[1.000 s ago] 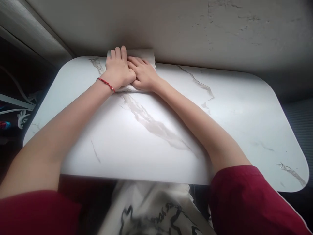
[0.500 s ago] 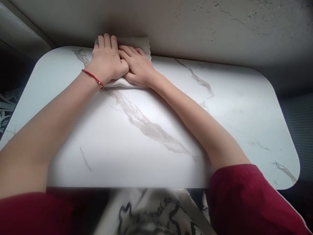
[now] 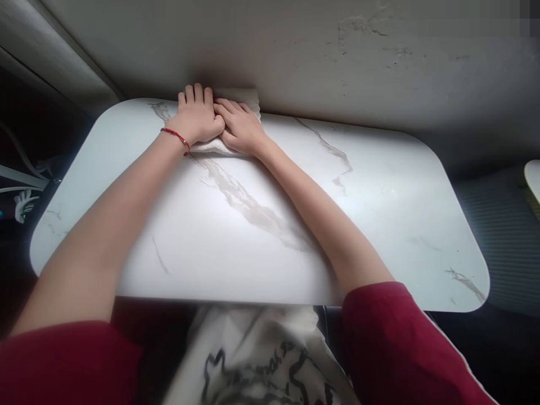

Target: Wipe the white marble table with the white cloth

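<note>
Both hands lie flat on a white cloth (image 3: 248, 100) at the far edge of a white marble-patterned table (image 3: 379, 214), against the wall. My left hand (image 3: 197, 117), with a red string bracelet on its wrist, presses the cloth's left part, fingers stretched toward the wall. My right hand (image 3: 239, 128) rests beside it, fingers extended and overlapping the left hand's thumb side. Most of the cloth is hidden under the hands; only its far right edge and near edge show.
A rough grey wall (image 3: 337, 56) runs directly behind the table. A dark gap with some white items (image 3: 23, 197) lies to the left. A corner of another light surface (image 3: 534, 177) shows at the far right.
Both hands stay flat on the cloth in the same pose. The view shifted a little; the hands and cloth appear to have slid slightly along the far edge.
</note>
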The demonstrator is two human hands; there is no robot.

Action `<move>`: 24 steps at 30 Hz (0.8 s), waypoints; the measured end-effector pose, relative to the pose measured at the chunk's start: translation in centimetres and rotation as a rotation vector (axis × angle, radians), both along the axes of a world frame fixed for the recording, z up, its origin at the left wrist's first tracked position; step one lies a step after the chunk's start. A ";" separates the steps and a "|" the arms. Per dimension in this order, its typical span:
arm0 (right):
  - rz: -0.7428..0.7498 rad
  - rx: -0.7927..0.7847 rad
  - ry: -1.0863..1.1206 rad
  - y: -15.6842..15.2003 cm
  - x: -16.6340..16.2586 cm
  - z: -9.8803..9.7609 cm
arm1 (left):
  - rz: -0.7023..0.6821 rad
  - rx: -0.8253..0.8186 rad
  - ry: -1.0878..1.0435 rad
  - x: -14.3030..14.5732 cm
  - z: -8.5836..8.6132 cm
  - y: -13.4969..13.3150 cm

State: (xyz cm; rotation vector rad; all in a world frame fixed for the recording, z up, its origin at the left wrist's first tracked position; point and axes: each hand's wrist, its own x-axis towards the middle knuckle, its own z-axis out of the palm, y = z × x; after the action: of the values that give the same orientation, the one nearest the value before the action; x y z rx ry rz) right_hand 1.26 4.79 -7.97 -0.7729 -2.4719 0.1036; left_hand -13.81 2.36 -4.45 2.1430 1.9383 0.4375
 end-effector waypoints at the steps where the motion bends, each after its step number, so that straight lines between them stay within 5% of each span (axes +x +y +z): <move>1: -0.013 -0.003 -0.023 -0.2 0.0 0.1 | 0.018 -0.008 0.043 0.0 0.1 -0.2; 12: -0.120 -0.037 -0.227 -5.3 0.6 2.0 | -0.092 0.129 0.259 -1.3 1.0 -4.8; 24: -0.032 0.021 -0.183 -18.1 5.5 2.0 | -0.247 0.195 0.382 2.1 2.0 -17.1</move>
State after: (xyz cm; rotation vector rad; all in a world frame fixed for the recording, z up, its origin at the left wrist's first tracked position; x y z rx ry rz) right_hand 6.72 -13.32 -5.94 -0.8456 -2.6268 -0.0055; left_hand -11.70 -14.74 -2.48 2.7192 1.8309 0.1870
